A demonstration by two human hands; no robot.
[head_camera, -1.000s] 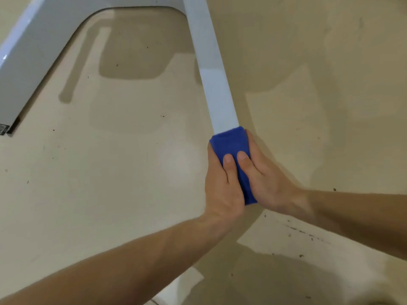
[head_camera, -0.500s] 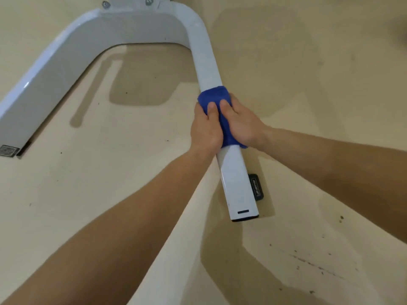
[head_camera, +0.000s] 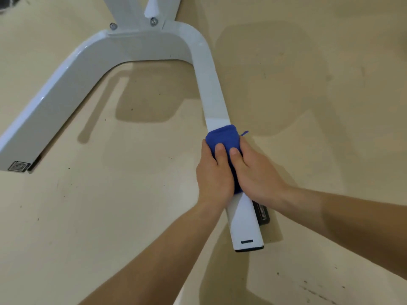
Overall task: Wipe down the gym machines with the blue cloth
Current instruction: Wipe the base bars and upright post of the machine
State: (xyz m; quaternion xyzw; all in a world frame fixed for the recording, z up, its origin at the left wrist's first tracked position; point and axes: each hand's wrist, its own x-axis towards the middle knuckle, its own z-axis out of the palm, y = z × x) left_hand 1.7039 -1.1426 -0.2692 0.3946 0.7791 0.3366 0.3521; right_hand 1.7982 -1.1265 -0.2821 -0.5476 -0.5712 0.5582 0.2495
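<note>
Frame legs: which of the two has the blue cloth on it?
The right leg: the blue cloth wraps it, gripped by the left hand and right hand. The left leg, with a label at its end, is bare.

blue cloth [head_camera: 222, 137], left hand [head_camera: 214, 179], right hand [head_camera: 257, 175] slid down machine leg [head_camera: 211, 89], seemingly toward end

The floor [head_camera: 92, 227] is smooth and beige — a little glossy — with small dark specks [head_camera: 278, 273] here and there, and soft brownish shadows [head_camera: 145, 102] lie on it.
</note>
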